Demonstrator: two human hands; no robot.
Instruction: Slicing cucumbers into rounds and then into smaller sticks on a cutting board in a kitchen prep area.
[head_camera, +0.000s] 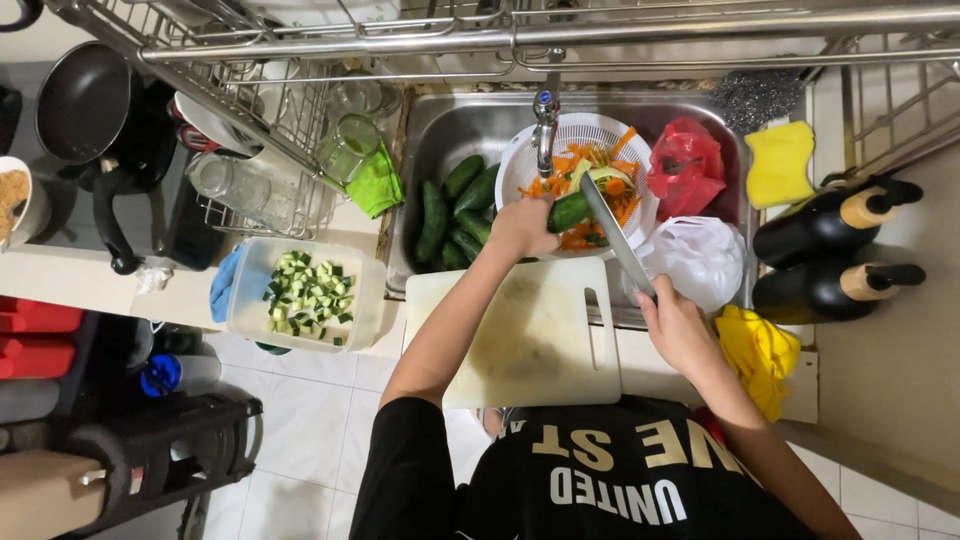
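Setting: kitchen sink (440, 130) of steel lying in the upper middle of the frame, tiled floor showing below.
Left hand: the left hand (524, 226) is closing its fingers around a cucumber (568, 211), holding it over the rim of the white colander (520, 160).
Right hand: the right hand (678, 328) is gripping the handle of a knife (612, 232), fingers wrapped shut, the blade reaching up-left to the cucumber.
Colander: sitting in the sink under the tap (545, 125), holding orange and green peelings.
Board: a white cutting board (530, 340) is lying at the frame's centre, just below the hands.
Sink left: more whole cucumbers (450, 215) are lying there.
Left of frame: a clear tub (245, 300) is holding diced cucumber.
Right of frame: two dark bottles (820, 255), a yellow sponge (780, 165).
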